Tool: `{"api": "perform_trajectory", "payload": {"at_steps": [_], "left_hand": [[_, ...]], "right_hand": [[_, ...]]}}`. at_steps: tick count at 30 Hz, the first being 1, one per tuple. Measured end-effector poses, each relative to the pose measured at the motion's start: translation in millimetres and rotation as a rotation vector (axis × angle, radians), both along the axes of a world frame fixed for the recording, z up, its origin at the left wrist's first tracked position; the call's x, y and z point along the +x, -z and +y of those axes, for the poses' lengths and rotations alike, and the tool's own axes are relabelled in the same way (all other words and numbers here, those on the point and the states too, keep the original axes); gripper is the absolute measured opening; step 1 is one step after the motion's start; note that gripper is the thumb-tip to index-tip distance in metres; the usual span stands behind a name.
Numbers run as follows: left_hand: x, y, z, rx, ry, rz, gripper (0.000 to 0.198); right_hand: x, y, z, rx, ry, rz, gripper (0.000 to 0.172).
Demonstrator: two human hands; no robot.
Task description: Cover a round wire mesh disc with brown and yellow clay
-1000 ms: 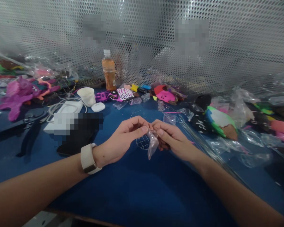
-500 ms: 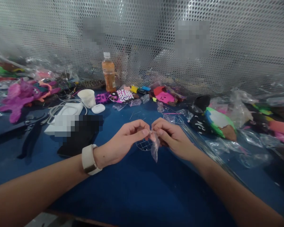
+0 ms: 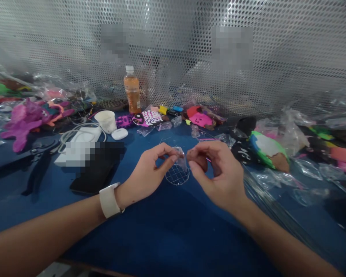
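Note:
My left hand, with a white watch on the wrist, pinches a small clear plastic bag between thumb and forefinger above the blue table. My right hand is just to the right of it, fingers curled and pinched together near the bag's edge; what they hold is too small to see. A small round wire mesh piece lies on the table directly under the bag, between both hands.
An orange drink bottle stands at the back by the perforated metal screen. A white cup, white earbud case, black pliers, a dark phone, colourful felt toys and clear bags litter the table. Thin wires run along the right.
Both hands have risen and drawn slightly apart. The bag, which hung down between both hands, is now held up by the left hand, and the wire mesh piece shows fully beneath.

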State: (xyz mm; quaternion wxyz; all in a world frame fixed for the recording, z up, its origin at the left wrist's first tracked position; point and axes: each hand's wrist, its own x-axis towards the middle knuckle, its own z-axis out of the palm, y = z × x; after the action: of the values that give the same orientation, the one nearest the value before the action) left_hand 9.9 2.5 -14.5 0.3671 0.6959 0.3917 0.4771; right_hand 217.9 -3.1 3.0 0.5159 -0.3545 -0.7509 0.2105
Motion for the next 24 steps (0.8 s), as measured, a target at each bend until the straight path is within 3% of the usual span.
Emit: {"api": "perform_trajectory", "payload": {"at_steps": [4,7,11,15,17,20,24], "left_hand": [[-1,1.0,-2,0.081,0.005,-0.001,0.009],[-2,1.4,-4,0.135,-0.003,0.004,0.006],[-2,0.2,-6,0.159,-0.021,0.063,0.007],[-2,-2.3,-7,0.133,-0.041,0.071,0.012],[-1,-2.8,-6,0.14,-0.055,0.057,0.013],[-2,-2.5,-6,0.2,-0.069,0.066,0.011],[-3,-2.2,-6,0.345,0.012,0.1,0.027]], "right_hand": [[-1,-0.1,-1,0.342,0.056,-0.271,0.032],[0,-2.3,2,0.464,0.046,-0.332,0.029],[-2,-2.2,1,0.354,0.07,-0.255,0.023],[-4,3.4,-1,0.092,0.128,0.096,0.033],[-4,6.8,-1,0.043,0.121,0.187,0.037],[-4,10.0,-3,0.106,0.085,0.047,0.034],[-6,8.2,-9,0.244,-0.012,-0.104,0.036]]}}
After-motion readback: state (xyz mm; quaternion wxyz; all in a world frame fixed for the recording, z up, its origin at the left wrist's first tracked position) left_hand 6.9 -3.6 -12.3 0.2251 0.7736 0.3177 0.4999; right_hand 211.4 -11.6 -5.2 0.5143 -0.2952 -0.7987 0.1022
